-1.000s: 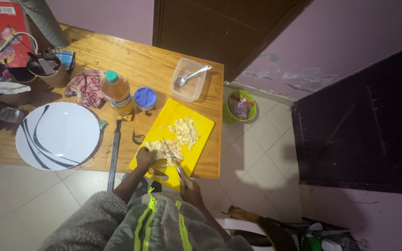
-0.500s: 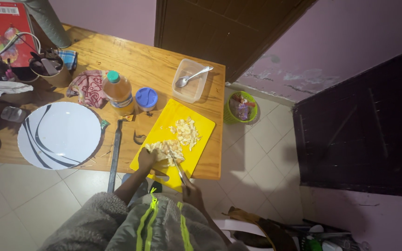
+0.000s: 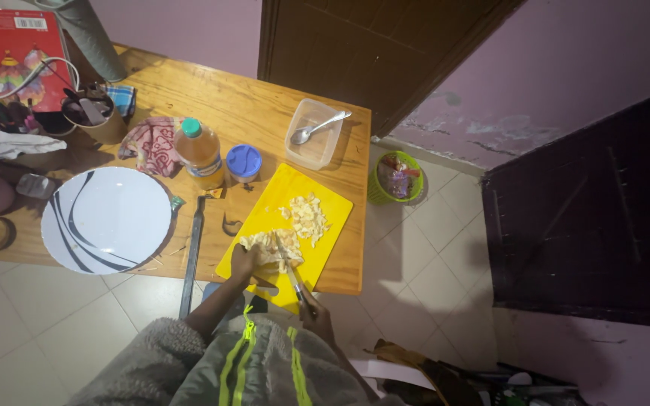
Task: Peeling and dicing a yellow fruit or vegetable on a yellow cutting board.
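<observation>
Knife work on soft food at the near end of the yellow cutting board (image 3: 295,197).

Right hand (image 3: 316,314) is clenched around the knife (image 3: 292,271); left hand (image 3: 243,262) presses down on the pale food (image 3: 272,246) just beyond its fingers. The food looks soft, light and crumbly, best pinned from above. The table edge (image 3: 340,289) lies close to the knife hand; open board lies ahead, past the chopped pile (image 3: 308,216).

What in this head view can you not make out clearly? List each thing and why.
- Right hand: grip on the knife too small and dim to read.
- Food: kind unclear, blurred.
- Bin: contents too small.
- Red box: cut by the top-left edge.
</observation>
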